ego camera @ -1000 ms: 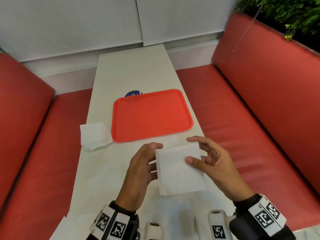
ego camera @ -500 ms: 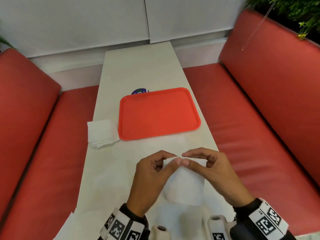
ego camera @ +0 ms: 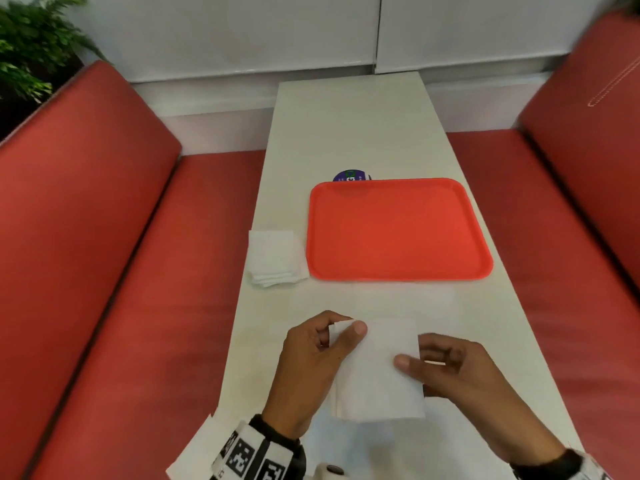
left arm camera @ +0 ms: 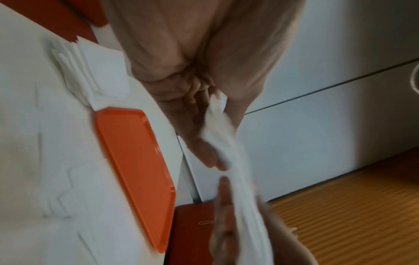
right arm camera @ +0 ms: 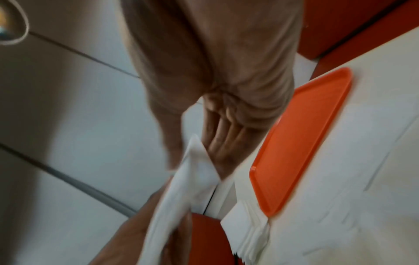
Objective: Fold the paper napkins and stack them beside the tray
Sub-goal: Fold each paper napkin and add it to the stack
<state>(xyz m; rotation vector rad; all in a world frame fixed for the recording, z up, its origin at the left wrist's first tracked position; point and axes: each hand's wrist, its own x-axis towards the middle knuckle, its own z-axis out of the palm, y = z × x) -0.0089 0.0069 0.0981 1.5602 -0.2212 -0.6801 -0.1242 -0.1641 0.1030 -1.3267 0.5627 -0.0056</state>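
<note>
A white paper napkin [ego camera: 377, 372] hangs above the near end of the table between both hands. My left hand [ego camera: 322, 355] pinches its upper left corner, thumb on top. My right hand [ego camera: 446, 368] pinches its right edge, thumb on the front face. In the left wrist view the napkin [left arm camera: 229, 143] runs edge-on from my fingers toward the other hand. The right wrist view shows the napkin [right arm camera: 192, 172] held the same way. An orange tray [ego camera: 398, 230] lies in the middle of the table. A stack of folded napkins [ego camera: 275, 256] sits against its left side.
The narrow white table [ego camera: 349, 126] runs away from me between two red bench seats [ego camera: 114, 289]. A round dark sticker [ego camera: 351, 175] peeks out behind the tray. More white paper [ego camera: 194, 452] lies at the table's near left edge. A plant [ego camera: 31, 46] stands at the far left.
The hands had met at the napkin's top edge; now they have drawn apart to its left corner and right edge. The head view has swung left.
</note>
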